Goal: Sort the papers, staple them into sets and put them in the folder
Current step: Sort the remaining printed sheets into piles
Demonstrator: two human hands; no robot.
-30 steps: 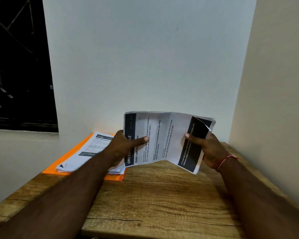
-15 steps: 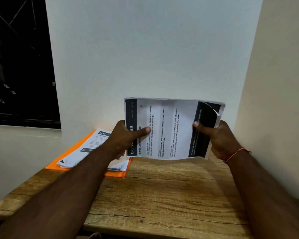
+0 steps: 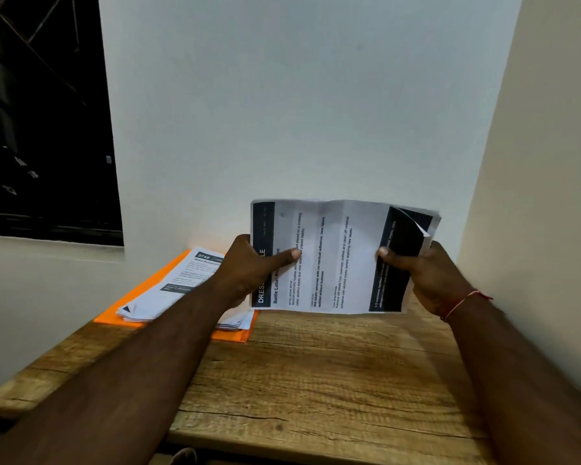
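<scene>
Both hands hold a thin creased sheaf of printed papers [image 3: 332, 260] upright above the rough-grained wooden desk [image 3: 316, 380]: left hand [image 3: 252, 270] pinches its left edge, thumb flat on the page, and right hand [image 3: 426, 276] pinches the right edge, where the top sheet's upper corner curls forward. Back left, a loose fanned pile of printed sheets [image 3: 171, 286] lies on a flat orange folder [image 3: 141, 297].

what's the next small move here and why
Probably peel the top sheet's curled corner back with the right hand to check the page beneath. Both hands grip the held papers above the table, the left hand at the other edge, so sorting seems underway.
</scene>
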